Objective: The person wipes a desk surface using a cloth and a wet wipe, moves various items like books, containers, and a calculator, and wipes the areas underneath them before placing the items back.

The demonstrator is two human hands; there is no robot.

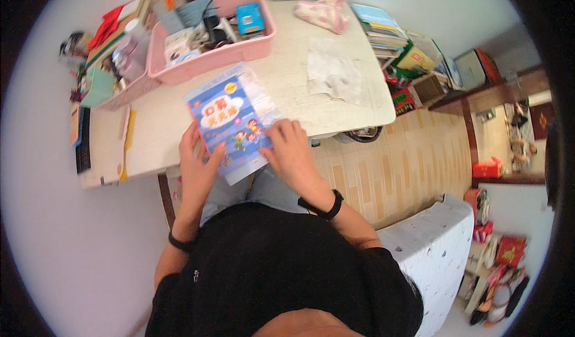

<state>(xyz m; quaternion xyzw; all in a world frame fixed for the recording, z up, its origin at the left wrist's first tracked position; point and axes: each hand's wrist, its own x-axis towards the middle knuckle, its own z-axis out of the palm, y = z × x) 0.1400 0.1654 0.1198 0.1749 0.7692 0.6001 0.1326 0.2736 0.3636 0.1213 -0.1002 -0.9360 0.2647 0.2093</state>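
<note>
A blue children's workbook with cartoon figures and writing on its cover lies over paler sheets at the near edge of the wooden desk. My left hand grips its left edge, the thumb over the cover. On the lower right edge, my right hand holds the book and sheets with bent fingers; its fingertips are partly hidden. Under the book's right side a crumpled whitish sheet or wrapper shows. To the right a white tissue is spread flat on the desk.
A pink plastic basket full of small items stands behind the book, beside another bin with bottles. A pink-and-white cloth lies at the back. Stacked books stand right of the desk; a bed is at the lower right.
</note>
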